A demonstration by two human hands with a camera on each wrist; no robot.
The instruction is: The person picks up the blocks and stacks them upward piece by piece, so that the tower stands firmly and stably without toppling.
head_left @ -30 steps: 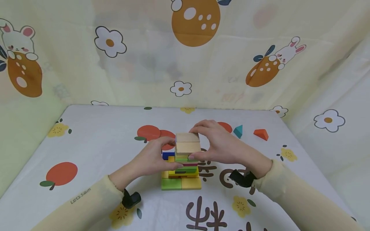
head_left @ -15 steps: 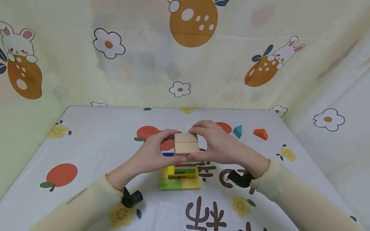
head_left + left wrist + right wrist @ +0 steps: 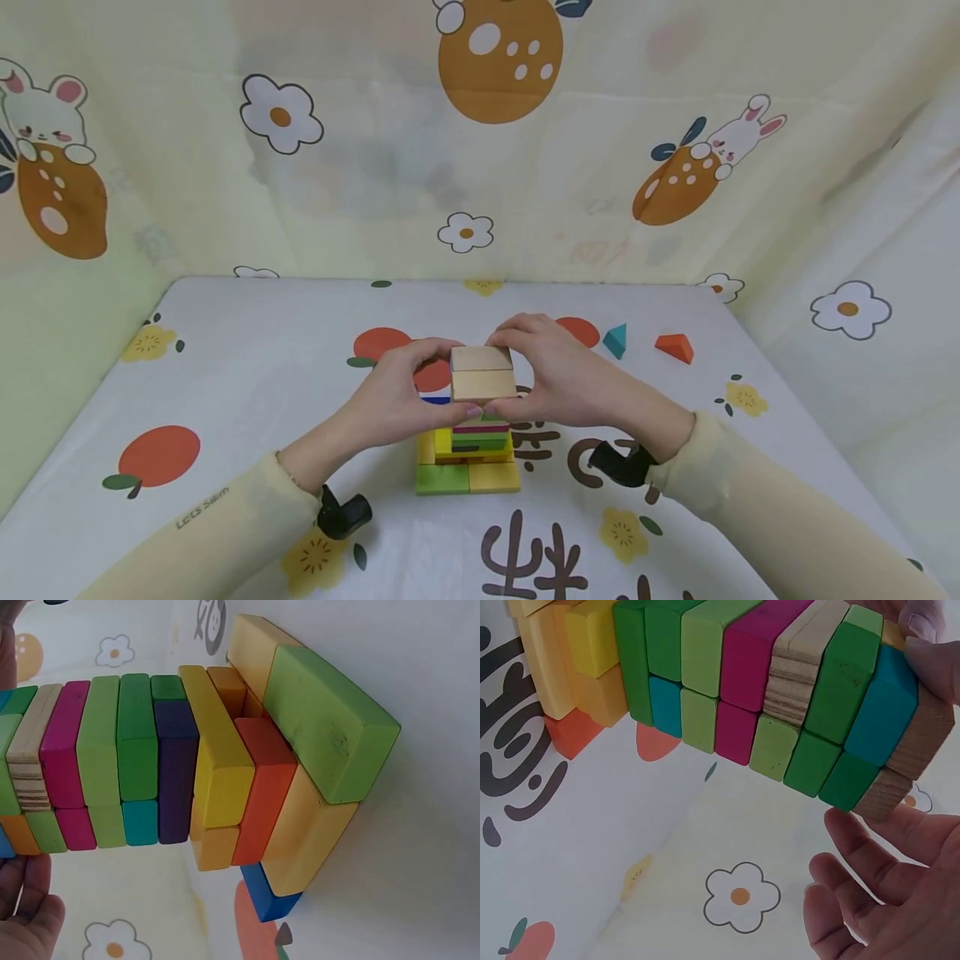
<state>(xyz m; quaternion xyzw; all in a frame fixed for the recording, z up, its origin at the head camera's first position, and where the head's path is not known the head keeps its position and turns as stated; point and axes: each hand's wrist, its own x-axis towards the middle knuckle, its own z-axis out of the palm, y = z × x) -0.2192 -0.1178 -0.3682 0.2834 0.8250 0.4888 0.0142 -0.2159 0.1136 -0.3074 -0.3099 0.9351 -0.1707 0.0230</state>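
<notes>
A tall tower of coloured wooden blocks (image 3: 97,761) stands on the table, with two plain wooden blocks (image 3: 482,385) side by side on top. My left hand (image 3: 382,396) holds the tower's top from the left, thumb along the near side and index finger reaching to the far corner. From the right, my right hand (image 3: 562,375) grips the same top layers, its thumb tip meeting the left one at the front. Green, teal and magenta layers show below in the right wrist view. The wider base has a light green block (image 3: 442,479) at the front. Far-side fingertips are partly hidden in the head view.
A teal triangular block (image 3: 616,341) and an orange-red block (image 3: 676,348) lie apart at the back right of the white printed tablecloth (image 3: 247,533). A patterned curtain (image 3: 360,192) hangs behind the table and along its sides.
My left hand has moved up the tower, and its thumb has come over to the front beside the right thumb. The right hand has barely moved. Little differs over the last half second.
</notes>
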